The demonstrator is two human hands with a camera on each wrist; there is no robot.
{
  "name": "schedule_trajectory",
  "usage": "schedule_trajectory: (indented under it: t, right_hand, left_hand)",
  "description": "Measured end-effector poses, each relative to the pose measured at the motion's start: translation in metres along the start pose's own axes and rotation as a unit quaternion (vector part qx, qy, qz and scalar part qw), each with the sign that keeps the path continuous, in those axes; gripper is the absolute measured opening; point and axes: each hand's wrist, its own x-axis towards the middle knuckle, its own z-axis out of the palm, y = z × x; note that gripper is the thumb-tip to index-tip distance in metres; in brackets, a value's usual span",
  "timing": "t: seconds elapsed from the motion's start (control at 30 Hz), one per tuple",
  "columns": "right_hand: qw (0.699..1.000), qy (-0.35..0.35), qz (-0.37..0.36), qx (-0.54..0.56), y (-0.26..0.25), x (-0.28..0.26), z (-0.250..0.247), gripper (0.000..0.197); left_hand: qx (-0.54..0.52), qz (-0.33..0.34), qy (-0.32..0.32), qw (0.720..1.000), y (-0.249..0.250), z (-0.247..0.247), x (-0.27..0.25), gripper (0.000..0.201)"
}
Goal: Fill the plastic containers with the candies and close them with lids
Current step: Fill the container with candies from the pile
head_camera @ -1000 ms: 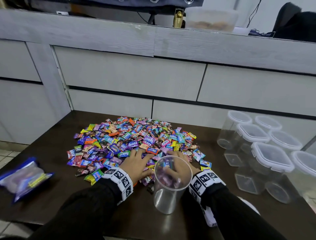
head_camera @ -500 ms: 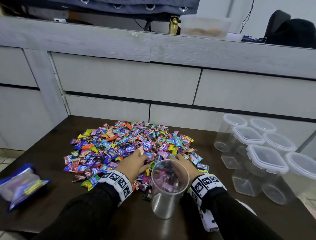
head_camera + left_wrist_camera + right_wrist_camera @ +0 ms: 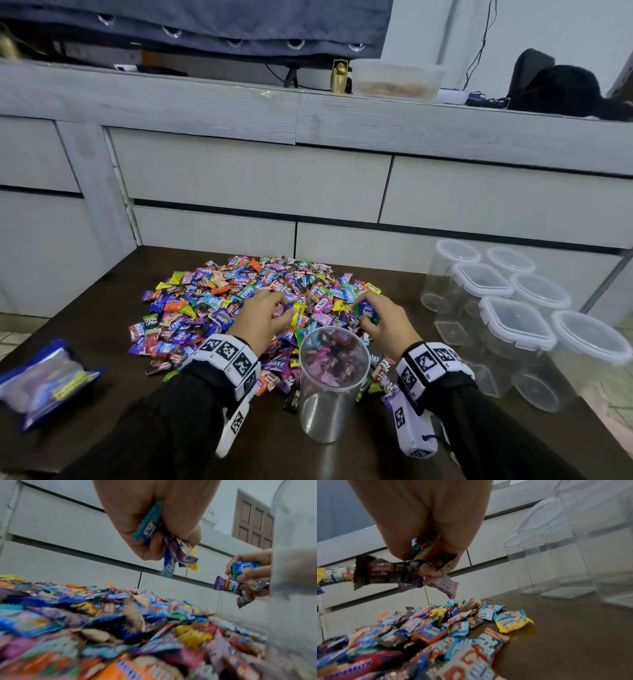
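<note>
- Left hand (image 3: 262, 317) raised above the pile, fingers curled round a bunch of candies (image 3: 173, 550), knuckles up.
- Right hand (image 3: 385, 320) level with it and apart, fingers also curled round a bunch of wrapped sweets (image 3: 412, 570).
- Both forearms reach forward in black sleeves (image 3: 164, 421), each wrist wearing a white band (image 3: 227, 359) with black square markers.

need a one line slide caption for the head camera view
Both hands, left hand and right hand, lift candies from the pile behind an open, partly filled container.
</note>
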Motion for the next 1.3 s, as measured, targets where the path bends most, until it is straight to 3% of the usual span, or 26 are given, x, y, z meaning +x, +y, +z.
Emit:
schedule_trajectory:
  t: [0.23,0.53,0.7,0.8,1.03,1.3]
  right_hand:
    - [0.999,0.039,-0.020,-0.003,-0.009,-0.008,-0.022,0.019]
    - [0.999,0.046,-0.024,-0.013,-0.008,-0.016,-0.020,0.022]
    - [0.999,0.041,-0.029,-0.022,-0.009,-0.021,-0.019,0.030]
    - [0.999,0.034,-0.037,-0.019,-0.007,-0.022,-0.018,0.024]
    - [0.999,0.035,-0.025,-0.025,-0.004,-0.021,-0.013,0.027]
    - [0.999,0.012,-0.019,-0.040,-0.002,-0.023,-0.016,0.023]
  left_hand:
    - [-0.102,0.069,0.105,0.987,0.049,-0.030,-0.004,0.010]
    - [-0.174,0.156,0.137,0.963,0.101,-0.021,-0.038,0.005]
    - [-0.143,0.186,0.088,0.968,0.100,-0.005,-0.052,0.013]
    - [-0.101,0.194,0.073,0.973,0.092,-0.005,-0.057,0.018]
    - [-0.152,0.159,0.082,0.972,0.097,-0.008,-0.054,0.012]
    - [0.023,0.203,-0.024,0.979,0.093,-0.023,-0.051,0.022]
